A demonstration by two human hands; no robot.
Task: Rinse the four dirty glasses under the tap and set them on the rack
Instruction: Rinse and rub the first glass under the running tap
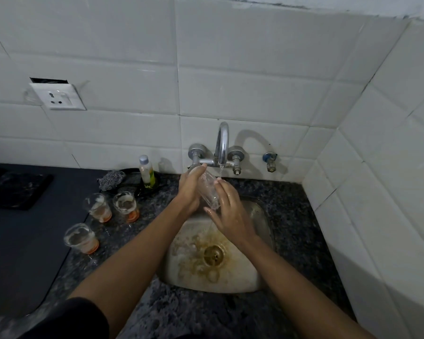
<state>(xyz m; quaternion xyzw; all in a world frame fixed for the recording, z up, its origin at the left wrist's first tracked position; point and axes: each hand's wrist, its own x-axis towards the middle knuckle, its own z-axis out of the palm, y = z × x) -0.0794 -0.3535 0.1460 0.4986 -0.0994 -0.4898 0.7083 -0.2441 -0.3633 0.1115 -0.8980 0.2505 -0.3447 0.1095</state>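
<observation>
Fingers of the left hand are curled round a clear glass, held tilted over the sink; the right hand is laid against it with fingers nearly straight. Water runs from the tap just beside the glass. Step judged: first rinse. Three dirty glasses are left on the tabletop. No rack is seen; it must be found next.

wall socket | bottle on granite counter | scrubber beside it
</observation>
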